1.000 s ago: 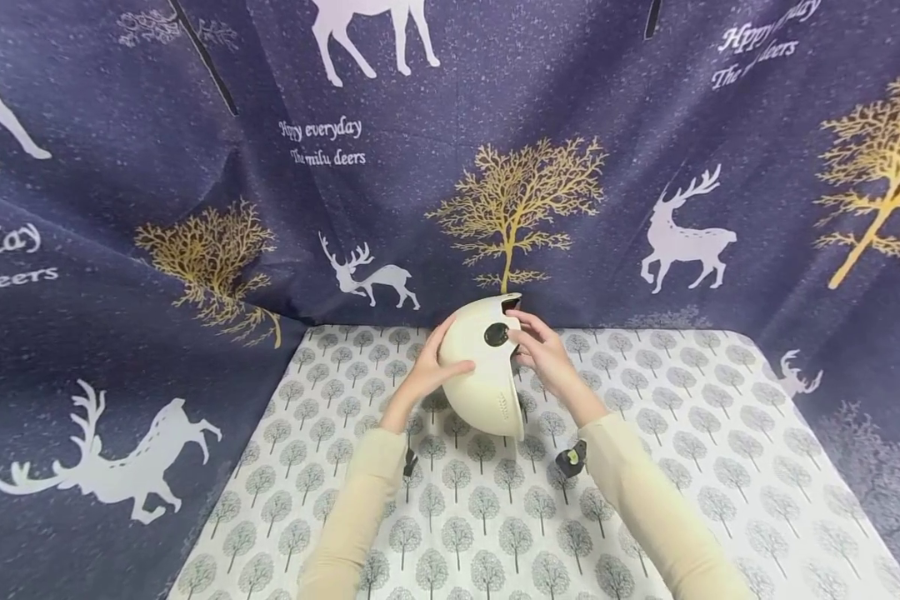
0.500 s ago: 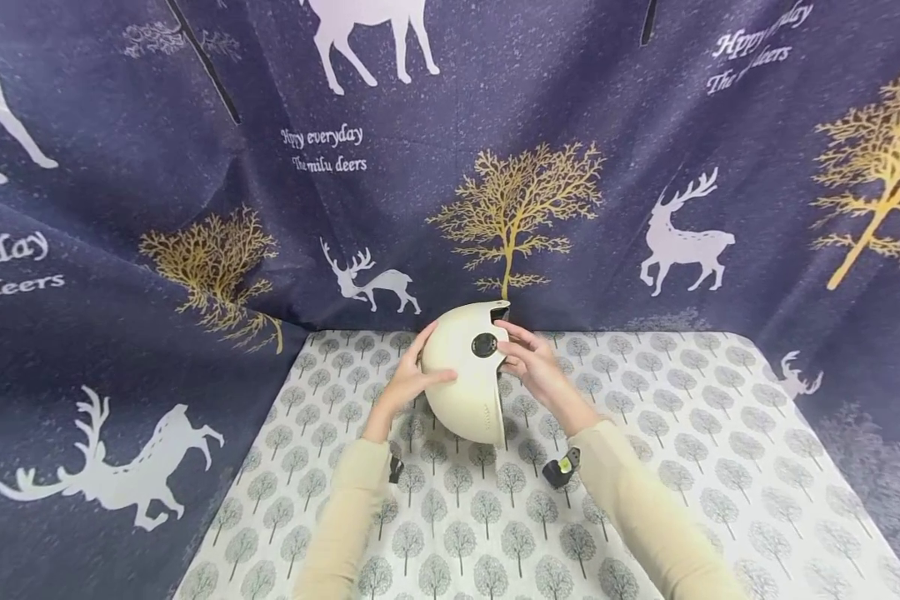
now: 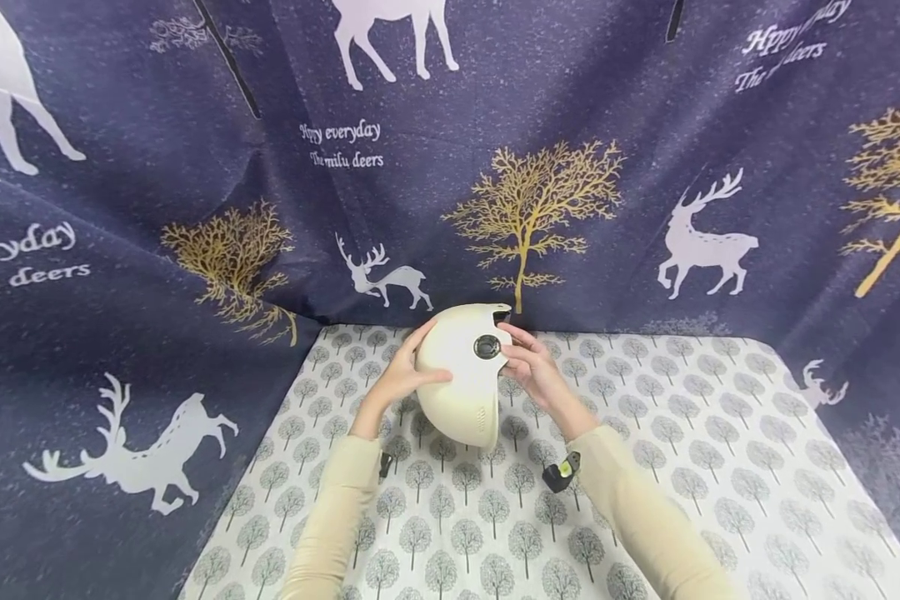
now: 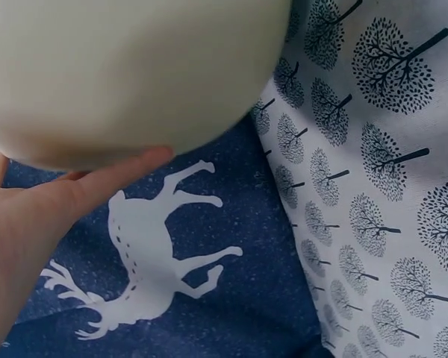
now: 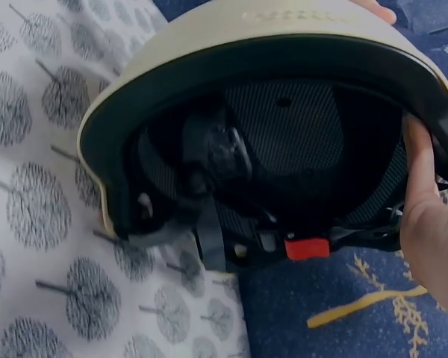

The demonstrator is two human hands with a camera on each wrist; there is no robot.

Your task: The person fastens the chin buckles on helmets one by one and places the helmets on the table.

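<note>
A cream helmet (image 3: 457,379) is tipped on its side over the table, its opening turned to the right. My left hand (image 3: 399,379) spans the rounded shell, thumb on the near side and fingers on the far side. At the open rim, my right hand (image 3: 538,373) grips the edge near a black round disc (image 3: 487,347). The right wrist view looks into the dark lining (image 5: 284,134), where the right thumb (image 5: 420,160) reaches inside the rim. Black straps (image 5: 209,231) with a red buckle piece (image 5: 308,248) hang there.
The table (image 3: 682,500) wears a white cloth printed with grey trees. Behind it and at the sides hangs a navy curtain (image 3: 390,200) with deer and golden trees. Dark wrist camera mounts (image 3: 561,472) sit below the sleeves.
Both hands have shifted the helmet a little to the left over the table. Their hold on it looks the same, and the head view has moved slightly.
</note>
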